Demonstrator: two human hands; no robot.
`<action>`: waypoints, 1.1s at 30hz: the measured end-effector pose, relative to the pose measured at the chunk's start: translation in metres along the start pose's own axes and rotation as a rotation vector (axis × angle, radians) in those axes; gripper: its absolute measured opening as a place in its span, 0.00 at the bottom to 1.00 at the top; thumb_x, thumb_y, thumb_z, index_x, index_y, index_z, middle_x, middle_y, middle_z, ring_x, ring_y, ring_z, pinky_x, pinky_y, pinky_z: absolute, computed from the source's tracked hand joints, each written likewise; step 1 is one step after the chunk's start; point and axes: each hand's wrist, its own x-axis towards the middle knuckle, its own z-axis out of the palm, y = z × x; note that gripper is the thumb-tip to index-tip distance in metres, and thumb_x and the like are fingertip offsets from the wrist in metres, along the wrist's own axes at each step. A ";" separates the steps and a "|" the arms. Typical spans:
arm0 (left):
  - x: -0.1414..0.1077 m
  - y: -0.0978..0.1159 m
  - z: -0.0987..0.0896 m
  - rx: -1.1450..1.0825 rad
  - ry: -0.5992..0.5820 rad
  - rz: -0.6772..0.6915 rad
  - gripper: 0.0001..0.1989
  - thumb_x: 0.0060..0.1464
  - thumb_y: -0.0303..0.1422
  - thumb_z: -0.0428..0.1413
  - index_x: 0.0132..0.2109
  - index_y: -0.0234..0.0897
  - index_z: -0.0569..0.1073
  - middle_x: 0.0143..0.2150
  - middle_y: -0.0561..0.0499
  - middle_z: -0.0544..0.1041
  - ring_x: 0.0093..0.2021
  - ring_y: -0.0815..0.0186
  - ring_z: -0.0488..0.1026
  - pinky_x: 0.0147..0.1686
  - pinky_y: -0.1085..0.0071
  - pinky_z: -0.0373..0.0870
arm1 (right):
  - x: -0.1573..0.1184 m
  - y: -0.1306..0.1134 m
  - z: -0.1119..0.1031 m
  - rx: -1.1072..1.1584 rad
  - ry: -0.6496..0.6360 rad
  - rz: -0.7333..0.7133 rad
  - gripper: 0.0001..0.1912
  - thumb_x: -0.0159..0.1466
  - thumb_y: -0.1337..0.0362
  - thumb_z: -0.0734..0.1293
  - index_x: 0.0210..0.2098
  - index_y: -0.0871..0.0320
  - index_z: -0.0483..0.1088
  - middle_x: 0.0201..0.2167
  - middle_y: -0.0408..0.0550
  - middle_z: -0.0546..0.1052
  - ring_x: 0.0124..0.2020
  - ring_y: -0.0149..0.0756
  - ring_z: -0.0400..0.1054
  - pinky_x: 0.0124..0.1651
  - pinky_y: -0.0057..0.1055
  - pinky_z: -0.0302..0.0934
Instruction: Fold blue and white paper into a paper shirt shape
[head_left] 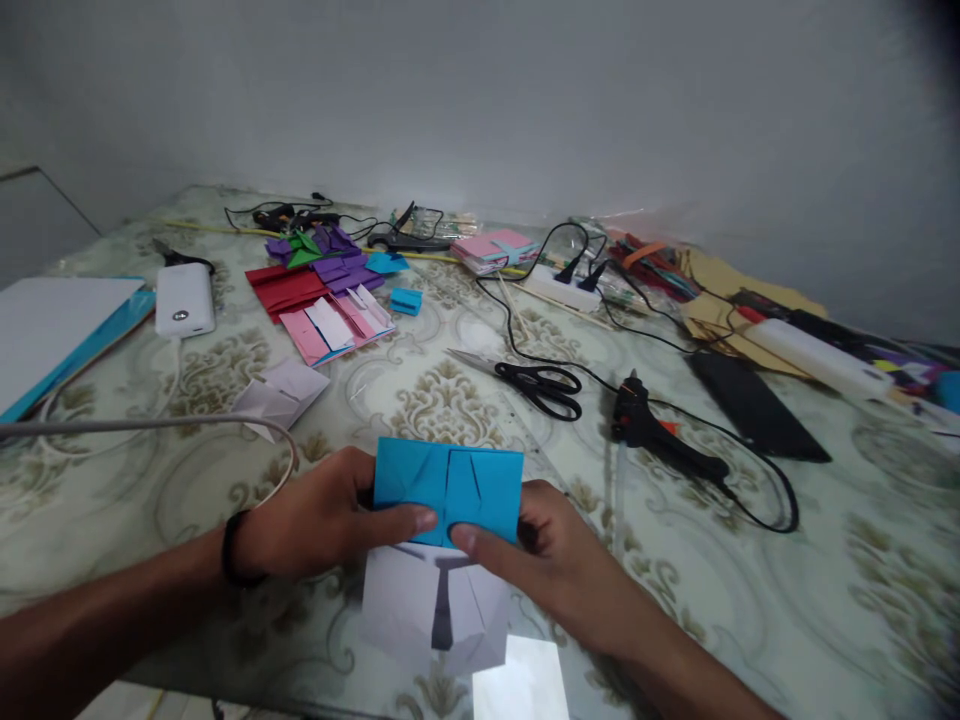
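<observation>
Between my two hands is a sheet of folded paper [469, 480], blue on its upper flap and white below, with creases and a slit down the middle. My left hand [330, 515] grips its left side, thumb pressed on the blue flap and fingers behind. On the right edge my right hand [544, 545] holds it the same way, thumb near the flap's lower edge. The fingers behind the paper are mostly hidden. Beyond the paper lie black-handled scissors [536, 385]. A small white folded paper [281, 395] rests on the table past my left hand.
A black glue gun [660, 430] with its cord lies to the right, near a dark flat slab [757, 405]. Folded coloured papers [289, 290] are piled at the back left, beside a white power bank [184, 300] with a cable. A power strip [562, 288] sits farther back.
</observation>
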 end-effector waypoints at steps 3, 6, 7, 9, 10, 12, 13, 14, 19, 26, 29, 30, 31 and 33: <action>-0.002 -0.001 -0.001 -0.028 -0.087 -0.010 0.16 0.66 0.42 0.57 0.39 0.32 0.78 0.32 0.54 0.73 0.31 0.70 0.64 0.33 0.76 0.66 | 0.000 0.002 0.001 0.054 -0.054 -0.005 0.21 0.66 0.45 0.71 0.35 0.57 0.80 0.27 0.44 0.75 0.31 0.35 0.67 0.35 0.30 0.65; -0.003 -0.002 -0.001 -0.046 -0.122 -0.006 0.17 0.64 0.43 0.58 0.35 0.32 0.74 0.29 0.55 0.67 0.29 0.71 0.60 0.30 0.76 0.62 | 0.001 0.004 0.004 0.109 -0.100 -0.016 0.20 0.67 0.44 0.70 0.37 0.56 0.79 0.29 0.45 0.75 0.33 0.37 0.68 0.38 0.32 0.67; -0.004 -0.002 -0.001 -0.049 -0.127 -0.003 0.18 0.64 0.43 0.58 0.33 0.33 0.72 0.28 0.56 0.66 0.28 0.72 0.59 0.28 0.76 0.60 | 0.001 0.004 0.005 0.120 -0.115 -0.011 0.20 0.67 0.45 0.70 0.37 0.57 0.79 0.29 0.45 0.75 0.33 0.36 0.67 0.38 0.32 0.66; -0.005 0.001 -0.001 -0.045 -0.126 0.009 0.18 0.65 0.41 0.57 0.31 0.34 0.68 0.26 0.57 0.63 0.26 0.73 0.57 0.25 0.78 0.57 | 0.001 0.005 0.006 0.137 -0.146 0.003 0.20 0.67 0.46 0.70 0.34 0.58 0.77 0.29 0.44 0.73 0.31 0.34 0.64 0.36 0.31 0.64; -0.005 0.003 -0.001 -0.039 -0.123 0.012 0.18 0.65 0.40 0.56 0.30 0.34 0.66 0.26 0.57 0.62 0.26 0.73 0.57 0.24 0.78 0.56 | 0.001 0.006 0.006 0.145 -0.163 0.007 0.19 0.67 0.47 0.71 0.34 0.58 0.77 0.29 0.44 0.72 0.31 0.33 0.63 0.36 0.30 0.63; -0.007 0.007 0.000 -0.025 -0.127 0.016 0.18 0.65 0.38 0.55 0.28 0.35 0.63 0.25 0.58 0.61 0.25 0.74 0.56 0.22 0.79 0.54 | 0.000 0.006 0.006 0.167 -0.200 0.006 0.17 0.66 0.51 0.73 0.33 0.59 0.75 0.29 0.43 0.70 0.30 0.31 0.60 0.34 0.28 0.60; -0.007 0.008 0.000 -0.018 -0.130 0.012 0.18 0.65 0.38 0.54 0.27 0.36 0.62 0.24 0.58 0.60 0.25 0.74 0.55 0.22 0.79 0.53 | 0.000 0.006 0.006 0.181 -0.221 0.001 0.16 0.66 0.52 0.73 0.33 0.60 0.74 0.29 0.42 0.68 0.29 0.29 0.58 0.33 0.27 0.57; -0.008 0.008 0.000 -0.009 -0.131 0.003 0.19 0.64 0.38 0.55 0.27 0.36 0.61 0.24 0.58 0.59 0.24 0.74 0.55 0.21 0.79 0.53 | 0.000 0.006 0.006 0.196 -0.236 -0.006 0.16 0.66 0.53 0.73 0.32 0.60 0.73 0.27 0.41 0.66 0.28 0.28 0.56 0.30 0.26 0.54; -0.007 0.006 0.002 0.029 -0.128 -0.048 0.19 0.62 0.37 0.56 0.26 0.36 0.61 0.23 0.59 0.59 0.23 0.74 0.55 0.20 0.79 0.52 | 0.002 0.009 0.007 0.250 -0.217 -0.021 0.18 0.65 0.58 0.75 0.26 0.59 0.67 0.22 0.37 0.59 0.24 0.25 0.49 0.25 0.24 0.45; -0.007 0.006 -0.001 0.006 -0.157 -0.021 0.21 0.67 0.42 0.54 0.28 0.34 0.65 0.24 0.57 0.61 0.24 0.75 0.56 0.21 0.80 0.53 | 0.001 0.010 0.006 0.181 -0.202 -0.029 0.23 0.65 0.56 0.74 0.24 0.58 0.60 0.22 0.36 0.56 0.23 0.24 0.48 0.24 0.25 0.43; -0.008 0.003 -0.001 0.039 -0.166 -0.006 0.22 0.65 0.43 0.57 0.27 0.34 0.64 0.23 0.58 0.60 0.23 0.75 0.56 0.20 0.79 0.52 | 0.001 0.009 0.006 0.157 -0.148 -0.014 0.23 0.65 0.54 0.74 0.25 0.58 0.61 0.22 0.36 0.57 0.24 0.25 0.50 0.24 0.25 0.44; -0.008 0.002 0.000 0.039 -0.169 -0.005 0.22 0.65 0.43 0.57 0.27 0.34 0.64 0.23 0.58 0.60 0.23 0.75 0.56 0.20 0.79 0.52 | 0.001 0.009 0.006 0.143 -0.127 -0.009 0.23 0.65 0.53 0.74 0.24 0.58 0.61 0.22 0.36 0.57 0.24 0.26 0.50 0.24 0.25 0.44; -0.008 0.002 0.000 0.033 -0.174 -0.003 0.22 0.65 0.43 0.57 0.27 0.35 0.63 0.23 0.58 0.60 0.23 0.75 0.56 0.20 0.79 0.52 | 0.000 0.008 0.006 0.127 -0.113 -0.008 0.24 0.64 0.53 0.74 0.24 0.57 0.61 0.21 0.36 0.57 0.24 0.26 0.50 0.24 0.25 0.44; -0.006 0.002 0.001 0.011 -0.186 -0.001 0.22 0.65 0.42 0.57 0.27 0.35 0.63 0.23 0.58 0.60 0.23 0.75 0.56 0.20 0.78 0.52 | 0.000 0.007 0.005 0.097 -0.097 -0.011 0.25 0.64 0.53 0.74 0.23 0.57 0.59 0.21 0.36 0.56 0.23 0.26 0.49 0.23 0.26 0.44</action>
